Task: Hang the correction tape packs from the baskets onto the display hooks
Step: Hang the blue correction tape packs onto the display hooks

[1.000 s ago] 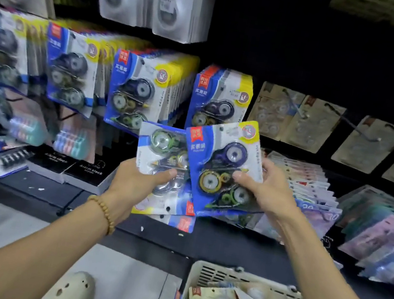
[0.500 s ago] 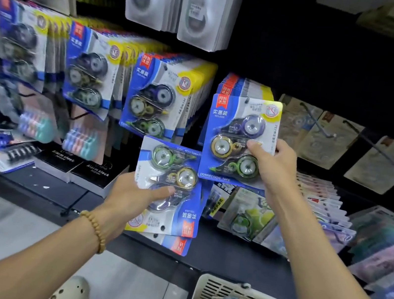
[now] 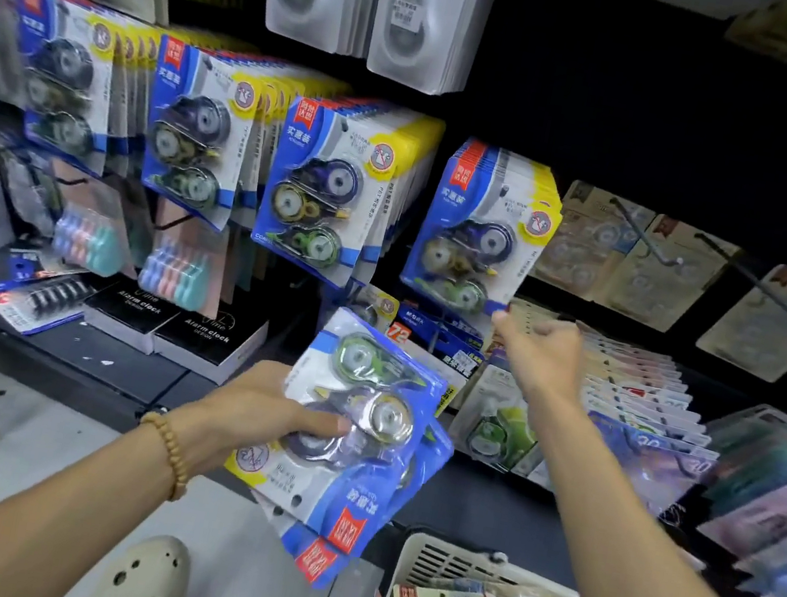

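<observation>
Overhead, blue-carded packs [image 3: 483, 230] hang; left hand [image 3: 258, 411] grips spare packs [image 3: 351, 442], right hand [image 3: 537, 346] loosely curled, holding nothing.

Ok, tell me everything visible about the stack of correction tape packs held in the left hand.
The stack of correction tape packs is several blue, white and yellow blister cards, each with round tape dispensers under clear glossy plastic. It is held upside down and tilted, red logo tabs pointing down toward the floor. The left hand grips it from the left, thumb across the front blister, fingers hidden behind. It hangs in the air below the hanging rows, above the white basket, touching nothing else.
</observation>
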A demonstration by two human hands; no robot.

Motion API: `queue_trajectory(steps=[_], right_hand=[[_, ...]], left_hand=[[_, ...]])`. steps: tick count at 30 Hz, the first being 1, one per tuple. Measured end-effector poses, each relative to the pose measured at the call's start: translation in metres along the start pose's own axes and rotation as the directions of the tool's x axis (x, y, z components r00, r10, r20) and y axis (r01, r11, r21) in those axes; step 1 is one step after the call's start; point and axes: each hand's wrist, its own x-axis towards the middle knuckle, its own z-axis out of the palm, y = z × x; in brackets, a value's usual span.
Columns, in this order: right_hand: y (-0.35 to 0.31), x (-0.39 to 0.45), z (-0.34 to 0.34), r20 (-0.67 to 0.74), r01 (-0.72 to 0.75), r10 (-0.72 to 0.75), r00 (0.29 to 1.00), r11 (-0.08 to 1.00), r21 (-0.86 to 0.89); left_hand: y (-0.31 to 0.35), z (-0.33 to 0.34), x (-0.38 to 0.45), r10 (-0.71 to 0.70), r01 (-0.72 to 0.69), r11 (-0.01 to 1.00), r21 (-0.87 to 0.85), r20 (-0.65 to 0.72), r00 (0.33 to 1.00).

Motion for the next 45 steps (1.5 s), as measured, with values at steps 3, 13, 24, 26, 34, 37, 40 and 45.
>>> queue_trajectory(steps=[3,13,24,26,34,37,40,45], right_hand=[[0.009,-0.018,-0.005,0.272,0.01,-0.006,0.962,1.0,-0.011],[0.012,-0.043,-0.036,0.84,0.072,-0.1,0.534,0.995,0.073],[0.02,-0.054,-0.033,0.316,-0.298,0.076,0.946,0.591,0.75],[0.016,-0.061,-0.028,0.317,-0.31,0.085,0.945,0.552,0.774],[-0.01,-0.034,-0.044,0.112,-0.128,0.065,0.992,0.619,0.775],[-0.02,-0.018,-0.048,0.058,-0.059,0.024,0.998,0.643,0.763],[-0.03,-0.005,-0.045,0.056,-0.054,0.017,0.998,0.636,0.769],[-0.035,0.006,-0.032,0.047,-0.039,0.006,0.999,0.652,0.757]], left_hand=[[0.003,0.011,-0.001,0.016,-0.028,0.993,0.115,0.105,0.994],[0.02,0.03,-0.002,0.134,-0.168,0.972,0.162,0.206,0.969],[0.028,0.048,0.004,0.264,-0.162,0.811,-0.562,0.105,0.959],[0.028,0.058,0.004,0.27,-0.184,0.778,-0.601,0.055,0.961],[0.034,0.056,0.007,0.21,-0.248,0.83,-0.499,-0.133,0.969],[0.031,0.051,0.007,0.185,-0.234,0.862,-0.45,-0.15,0.971],[0.028,0.047,0.007,0.16,-0.211,0.87,-0.446,-0.15,0.976],[0.023,0.038,0.009,0.123,-0.181,0.884,-0.431,-0.16,0.979]])
